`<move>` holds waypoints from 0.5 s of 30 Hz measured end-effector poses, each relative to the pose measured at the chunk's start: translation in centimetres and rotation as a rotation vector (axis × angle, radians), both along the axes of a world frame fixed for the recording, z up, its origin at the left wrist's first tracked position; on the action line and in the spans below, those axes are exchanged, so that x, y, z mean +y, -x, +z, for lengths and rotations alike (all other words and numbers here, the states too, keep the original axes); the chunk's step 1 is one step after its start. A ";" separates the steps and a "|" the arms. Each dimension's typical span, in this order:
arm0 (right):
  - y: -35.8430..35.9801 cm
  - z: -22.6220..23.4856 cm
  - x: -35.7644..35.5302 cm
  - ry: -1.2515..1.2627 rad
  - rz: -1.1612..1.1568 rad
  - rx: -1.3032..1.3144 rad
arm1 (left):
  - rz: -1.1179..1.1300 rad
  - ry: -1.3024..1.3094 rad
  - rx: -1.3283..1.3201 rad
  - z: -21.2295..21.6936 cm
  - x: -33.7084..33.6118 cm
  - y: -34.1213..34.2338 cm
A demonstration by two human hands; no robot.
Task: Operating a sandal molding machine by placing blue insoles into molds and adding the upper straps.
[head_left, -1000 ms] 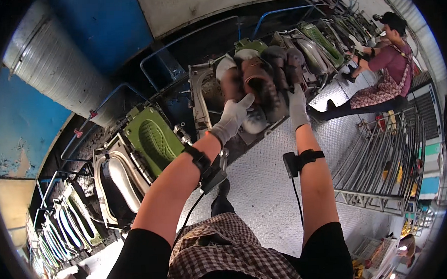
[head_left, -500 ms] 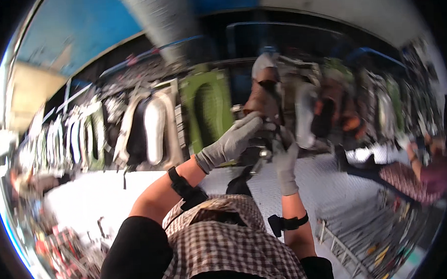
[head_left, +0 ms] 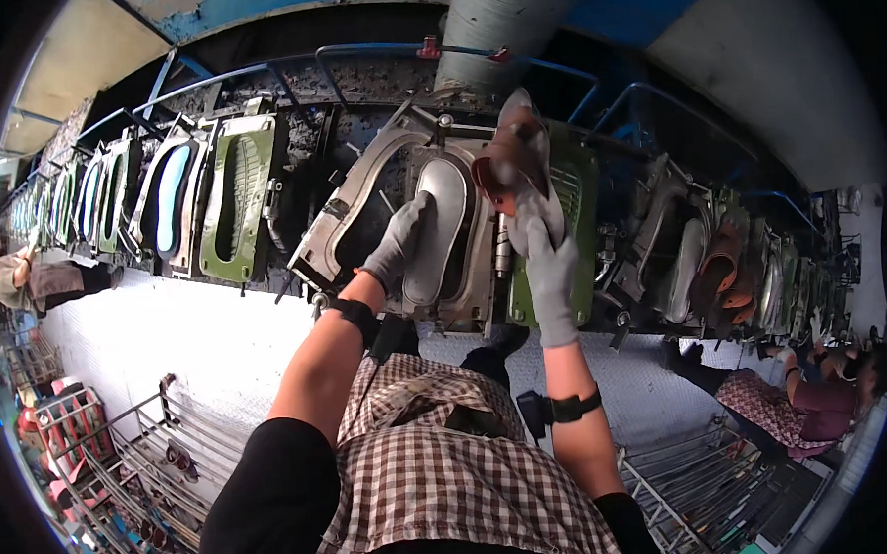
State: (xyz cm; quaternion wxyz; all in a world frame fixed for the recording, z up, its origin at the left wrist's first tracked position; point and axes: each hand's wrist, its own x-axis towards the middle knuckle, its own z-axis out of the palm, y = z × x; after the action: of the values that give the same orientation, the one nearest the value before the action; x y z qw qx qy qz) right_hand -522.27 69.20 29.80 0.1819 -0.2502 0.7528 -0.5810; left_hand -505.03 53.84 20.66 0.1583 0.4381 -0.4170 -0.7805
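Note:
My left hand (head_left: 400,244), in a grey glove, has its fingers stretched against the edge of a grey sole-shaped plate (head_left: 437,223). This plate lies in an opened metal mould (head_left: 366,194); a thin light rod shows beside the knuckles, and I cannot tell whether the hand touches it. My right hand (head_left: 547,263), also gloved, is closed on a brown shoe upper (head_left: 511,165), its fingers partly hidden by it. The upper stands tilted over a green mould plate (head_left: 574,197) with a ribbed sole hollow, just right of the grey plate.
More moulds line the bench on both sides, among them a green one (head_left: 237,192) and one with a light-blue sole (head_left: 173,195). Other brown uppers (head_left: 725,260) hang farther right. Blue rails (head_left: 453,47) run behind. Metal racks (head_left: 144,444) stand behind me; a co-worker (head_left: 815,404) is at right.
My hands have drawn apart: the left has moved to the grey plate, the right holds the brown upper. The view has shifted along the mould row and sharpened.

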 end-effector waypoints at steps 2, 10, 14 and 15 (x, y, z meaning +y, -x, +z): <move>-1.5 0.1 -3.4 -0.124 -0.039 0.251 | 0.068 0.126 0.046 -1.5 1.1 -2.0; -9.2 -0.3 -4.1 -0.244 0.652 0.683 | 0.279 0.101 0.057 0.2 5.8 -8.2; -15.2 -4.8 2.5 -0.429 0.857 0.704 | 0.496 -0.522 0.060 6.7 10.1 -7.5; -15.1 -4.8 2.8 -0.407 0.876 0.705 | 0.407 -0.362 0.143 1.5 10.6 -9.4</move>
State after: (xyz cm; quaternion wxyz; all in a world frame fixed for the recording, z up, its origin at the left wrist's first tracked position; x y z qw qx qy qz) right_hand -507.22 72.03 24.99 0.1880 -0.6755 0.6905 -0.1779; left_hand -495.67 64.47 22.17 0.2601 0.4778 -0.1621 -0.8233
